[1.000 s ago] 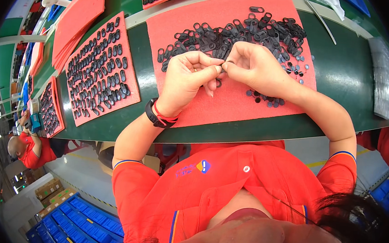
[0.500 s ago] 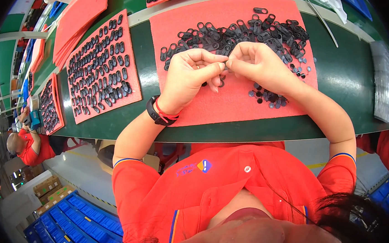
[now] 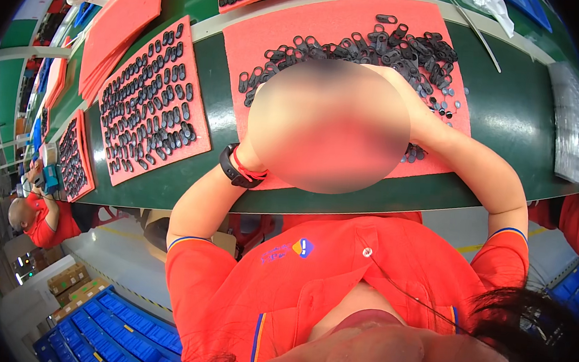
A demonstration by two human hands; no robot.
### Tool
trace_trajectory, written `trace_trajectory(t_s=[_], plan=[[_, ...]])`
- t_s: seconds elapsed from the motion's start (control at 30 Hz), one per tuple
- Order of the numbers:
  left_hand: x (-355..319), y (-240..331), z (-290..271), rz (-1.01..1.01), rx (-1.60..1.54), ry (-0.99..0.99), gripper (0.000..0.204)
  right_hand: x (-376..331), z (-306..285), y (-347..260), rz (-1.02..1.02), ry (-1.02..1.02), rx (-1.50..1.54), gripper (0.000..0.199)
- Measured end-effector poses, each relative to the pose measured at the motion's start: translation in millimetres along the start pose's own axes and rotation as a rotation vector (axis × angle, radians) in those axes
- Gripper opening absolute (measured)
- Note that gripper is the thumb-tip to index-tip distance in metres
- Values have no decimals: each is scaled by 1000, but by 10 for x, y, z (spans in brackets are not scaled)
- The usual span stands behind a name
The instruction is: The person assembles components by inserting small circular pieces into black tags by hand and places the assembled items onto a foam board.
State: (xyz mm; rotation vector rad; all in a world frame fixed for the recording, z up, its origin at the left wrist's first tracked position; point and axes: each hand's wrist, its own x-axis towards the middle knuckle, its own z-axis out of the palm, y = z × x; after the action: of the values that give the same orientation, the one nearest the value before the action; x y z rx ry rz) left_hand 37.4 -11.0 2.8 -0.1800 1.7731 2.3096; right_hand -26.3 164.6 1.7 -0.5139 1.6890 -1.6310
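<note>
A blurred patch covers both my hands over the red foam mat (image 3: 272,50) in front of me. My left forearm, with a black watch (image 3: 231,166) and a red band, runs into the patch from the lower left. From the right, my right forearm (image 3: 481,169) reaches in. A loose pile of small black oval parts (image 3: 395,46) lies on the mat just beyond the patch, and a few parts (image 3: 414,152) sit beside my right wrist. What my hands hold is hidden.
Left of me, a second red mat (image 3: 149,105) carries rows of black parts on the green table (image 3: 512,117). More mats (image 3: 73,160) and a stack of red sheets (image 3: 121,25) lie farther left. A silvery sheet (image 3: 573,122) is at the right. A co-worker in red (image 3: 35,219) sits lower left, near blue crates (image 3: 115,324).
Earlier my two hands were held together over the mat, pinching a small black part. They remain in the same spot, but their grip cannot be seen now.
</note>
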Motion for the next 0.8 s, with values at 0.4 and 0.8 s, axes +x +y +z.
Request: trace_trajectory(t_s=[0.4, 0.8], plan=[[-3, -40, -5, 15, 13, 10, 13, 0, 12, 33, -9, 10, -38, 11], [28, 1, -26, -3, -74, -33, 14, -2, -15, -17, 11, 26, -15, 14]])
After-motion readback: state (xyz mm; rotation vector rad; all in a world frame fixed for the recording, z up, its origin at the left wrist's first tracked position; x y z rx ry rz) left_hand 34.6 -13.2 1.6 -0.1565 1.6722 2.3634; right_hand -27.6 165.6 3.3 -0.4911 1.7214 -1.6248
